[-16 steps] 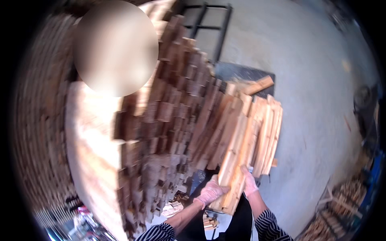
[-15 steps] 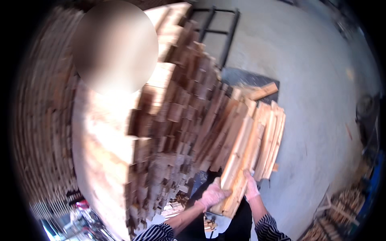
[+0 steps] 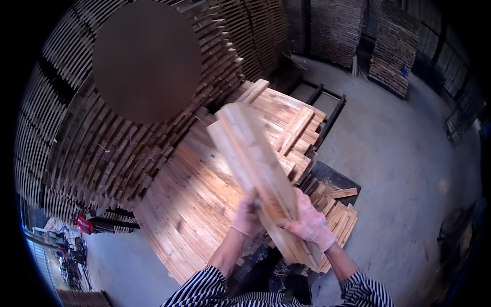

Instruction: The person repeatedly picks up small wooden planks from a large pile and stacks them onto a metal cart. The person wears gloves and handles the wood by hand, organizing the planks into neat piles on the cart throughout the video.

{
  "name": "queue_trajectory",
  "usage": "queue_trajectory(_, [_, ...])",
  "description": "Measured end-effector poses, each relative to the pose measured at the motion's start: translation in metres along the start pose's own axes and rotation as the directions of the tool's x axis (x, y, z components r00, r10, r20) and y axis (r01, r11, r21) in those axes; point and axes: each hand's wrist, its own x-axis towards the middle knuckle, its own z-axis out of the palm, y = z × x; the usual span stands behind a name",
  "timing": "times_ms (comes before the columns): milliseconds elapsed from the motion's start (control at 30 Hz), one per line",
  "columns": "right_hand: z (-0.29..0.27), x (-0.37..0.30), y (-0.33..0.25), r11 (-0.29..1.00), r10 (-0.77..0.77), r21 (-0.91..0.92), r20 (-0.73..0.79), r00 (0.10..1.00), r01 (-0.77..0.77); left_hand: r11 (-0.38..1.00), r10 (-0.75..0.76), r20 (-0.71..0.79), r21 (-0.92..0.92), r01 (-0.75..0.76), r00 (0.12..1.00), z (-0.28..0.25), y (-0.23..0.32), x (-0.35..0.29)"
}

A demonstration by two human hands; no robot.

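Both of my hands, in pale pink gloves, grip a small bundle of wooden boards (image 3: 258, 174) that slants up and away to the left in front of me. My left hand (image 3: 247, 214) is closed on the left side of the bundle. Round its right edge wraps my right hand (image 3: 309, 223), closer to the near end. Under and behind the boards spreads the flat top of a wide stack of planks (image 3: 179, 204). A loose plank (image 3: 295, 132) rests across its far right part. The exact number of boards in my hands is blurred.
To the right of the stack lies a lower pile of boards (image 3: 343, 225), beside a dark plate (image 3: 332, 176) on the floor. A black metal frame (image 3: 335, 120) juts out behind. Tall stacked timber (image 3: 112, 153) rises at the left; another timber stack (image 3: 394, 51) stands far back.
My hands have lifted the boards from the low pile at the right and swung them up and left over the wide stack. The view has tilted up, showing more of the hall.
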Motion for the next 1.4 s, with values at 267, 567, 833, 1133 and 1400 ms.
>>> queue_trajectory(267, [0.006, 0.158, -0.045, 0.995, -0.098, 0.016, 0.032, 0.995, 0.097, 0.908, 0.369, -0.225, -0.121, -0.401, 0.902, -0.107, 0.055, 0.034])
queue_trajectory(567, [0.022, 0.352, 0.008, 0.856, -0.254, -0.454, 0.044, 0.966, 0.246, 0.885, 0.280, -0.288, -0.292, -0.362, 0.916, -0.115, 0.074, 0.058])
queue_trajectory(833, [0.030, 0.218, -0.132, 0.889, -0.150, -0.352, 0.379, 0.913, 0.293, 0.925, 0.266, -0.187, -0.227, -0.305, 0.946, -0.061, 0.111, 0.094])
queue_trajectory(1133, [-0.032, 0.288, -0.075, 0.979, -0.204, 0.068, 0.290, 0.935, 0.193, 0.868, 0.166, -0.028, -0.470, -0.160, 0.986, -0.052, 0.104, 0.161])
queue_trajectory(1400, [-0.016, 0.317, -0.031, 0.942, -0.276, -0.145, 0.178, 0.945, 0.302, 0.811, 0.126, -0.032, -0.572, -0.122, 0.991, -0.084, 0.095, 0.167])
